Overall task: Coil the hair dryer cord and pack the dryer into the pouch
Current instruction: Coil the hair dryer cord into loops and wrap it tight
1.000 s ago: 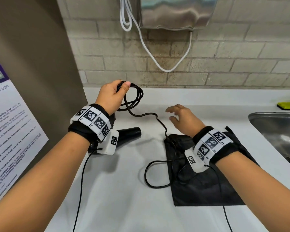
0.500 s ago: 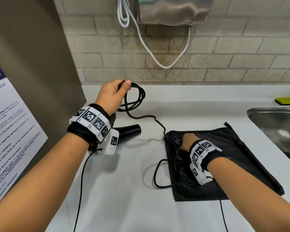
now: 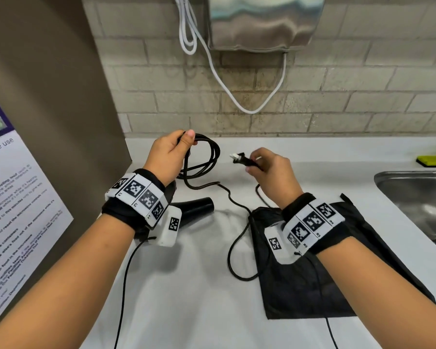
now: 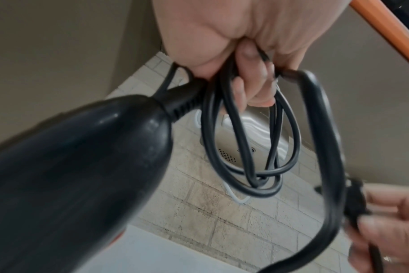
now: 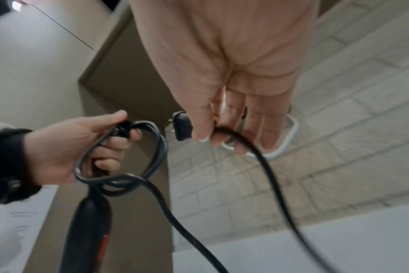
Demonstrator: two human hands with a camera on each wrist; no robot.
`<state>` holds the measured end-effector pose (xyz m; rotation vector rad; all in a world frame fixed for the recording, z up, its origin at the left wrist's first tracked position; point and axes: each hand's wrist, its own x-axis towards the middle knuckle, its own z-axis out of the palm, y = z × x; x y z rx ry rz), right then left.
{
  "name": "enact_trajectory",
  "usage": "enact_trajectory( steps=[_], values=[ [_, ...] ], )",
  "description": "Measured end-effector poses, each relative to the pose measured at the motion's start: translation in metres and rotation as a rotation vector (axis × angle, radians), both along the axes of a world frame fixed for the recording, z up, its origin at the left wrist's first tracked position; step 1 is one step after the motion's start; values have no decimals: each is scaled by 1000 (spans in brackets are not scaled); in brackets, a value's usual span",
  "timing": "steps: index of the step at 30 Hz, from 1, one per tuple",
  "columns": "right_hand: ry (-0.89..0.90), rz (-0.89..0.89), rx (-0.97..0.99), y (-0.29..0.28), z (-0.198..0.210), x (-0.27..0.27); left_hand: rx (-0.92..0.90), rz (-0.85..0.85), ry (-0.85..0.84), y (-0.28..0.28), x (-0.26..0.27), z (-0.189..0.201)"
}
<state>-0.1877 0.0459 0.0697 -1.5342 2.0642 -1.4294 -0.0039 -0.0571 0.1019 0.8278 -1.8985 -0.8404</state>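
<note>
- Black cord [image 3: 207, 157] loops hang from the left hand [image 3: 166, 157], fingers curled round them, centre of the head frame
- Right hand [image 3: 272, 172] pinches the plug [image 3: 242, 159] just right of the loops
- Hair dryer [image 3: 196, 205] lies on the white counter [image 3: 186, 298] under the left wrist
- Black pouch [image 3: 363, 273] lies flat at lower right, slack cord crossing its left edge

Black cord [image 3: 213, 157], black pouch [image 3: 363, 260], yellow-green sponge [image 3: 433, 161].
</note>
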Motion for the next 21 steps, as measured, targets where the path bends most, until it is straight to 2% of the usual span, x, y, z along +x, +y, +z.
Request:
enact_trajectory(
  steps=[4,8,16,21],
  values=[
    [-6,78,-171,-4,19,23,-34,12,-21,-1,-1,-2],
    [115,128,-217,-6,23,33,-46,45,-9,-1,-1,-2],
    [307,139,-87,-18,17,44,-44,32,1,-5,-1,-1],
    [342,71,18,-30,24,59,-100,17,-45,-3,-1,-2]
  ],
)
